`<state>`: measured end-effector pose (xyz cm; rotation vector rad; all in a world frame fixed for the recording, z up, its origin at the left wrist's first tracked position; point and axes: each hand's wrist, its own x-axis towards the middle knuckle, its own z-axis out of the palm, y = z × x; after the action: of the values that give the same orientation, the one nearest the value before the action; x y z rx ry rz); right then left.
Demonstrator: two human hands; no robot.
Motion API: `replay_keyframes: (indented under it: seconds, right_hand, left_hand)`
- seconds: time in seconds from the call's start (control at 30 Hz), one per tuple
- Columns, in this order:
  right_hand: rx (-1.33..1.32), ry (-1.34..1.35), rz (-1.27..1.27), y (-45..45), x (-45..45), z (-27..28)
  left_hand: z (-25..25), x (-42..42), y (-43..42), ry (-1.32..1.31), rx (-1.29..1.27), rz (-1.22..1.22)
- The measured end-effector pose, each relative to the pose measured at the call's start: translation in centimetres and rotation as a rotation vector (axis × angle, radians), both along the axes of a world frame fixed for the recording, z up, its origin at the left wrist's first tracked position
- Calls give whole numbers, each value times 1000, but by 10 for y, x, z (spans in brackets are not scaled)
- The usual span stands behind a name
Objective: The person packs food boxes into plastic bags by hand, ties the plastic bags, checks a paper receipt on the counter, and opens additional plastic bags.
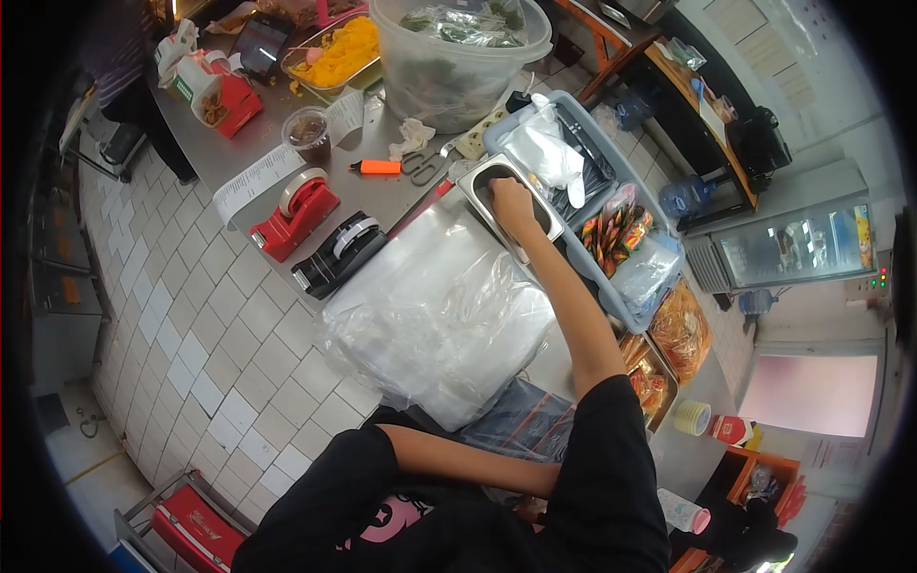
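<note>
My right hand (511, 201) reaches into the dark oval opening of a metal dispenser box (548, 222); its fingers are hidden inside. Below that box lies a stack of clear plastic bags (449, 315), with dark plastic bags (525, 420) nearer my body. My left forearm (468, 461) crosses in front of my chest. My left hand is mostly hidden behind my right sleeve, so its fingers cannot be made out. A blue-grey crate (626, 307) beside the box holds white plastic bags (546, 148), black packaging and colourful sachets (616, 234).
Tape dispensers, red (296, 215) and black (337, 256), stand left of the bags. Behind are an orange highlighter (380, 167), scissors (427, 167), a drink cup (308, 134), a large tub (449, 81) and a tray of yellow food (339, 57). Packed snacks (680, 329) lie right.
</note>
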<state>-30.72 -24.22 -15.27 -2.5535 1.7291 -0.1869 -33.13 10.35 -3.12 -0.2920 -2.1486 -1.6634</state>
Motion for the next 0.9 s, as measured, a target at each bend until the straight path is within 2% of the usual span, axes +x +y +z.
replay_keyframes:
  seconds: [0.1, 0.17, 0.2, 0.27, 0.33, 0.4, 0.5, 0.6, 0.7, 0.8, 0.9]
  right_hand:
    - [21, -124, 44, -1, -5, 12]
    - [121, -441, -1, 1, -12, 24]
    - [111, -438, -9, 4, -14, 28]
    - [19, -627, -81, 8, -13, 36]
    - [91, -672, -130, 7, -16, 30]
    - [-95, -703, -69, 10, -16, 26]
    - [-87, -709, -113, 13, -23, 30]
    - [2, -716, -61, 27, -38, 79]
    - [10, -766, 109, 57, -68, 138]
    - [-15, -828, 185, 140, -105, 211]
    - [-105, -817, 44, 259, -145, 273]
  left_hand:
    - [0, 1, -1, 5, -8, 10]
    - [1, -1, -2, 3, -20, 16]
    - [2, 0, -2, 4, -27, 21]
    - [2, -1, -2, -3, -46, 34]
    - [2, 0, -2, -12, -66, 47]
    - [1, 1, 0, -15, -87, 71]
    - [0, -1, 0, -10, -117, 111]
    - [4, -2, 1, -1, -173, 163]
    - [17, -3, 1, 8, -288, 248]
    - [32, -1, 2, -8, -411, 310]
    - [39, 6, 9, -46, -547, 337]
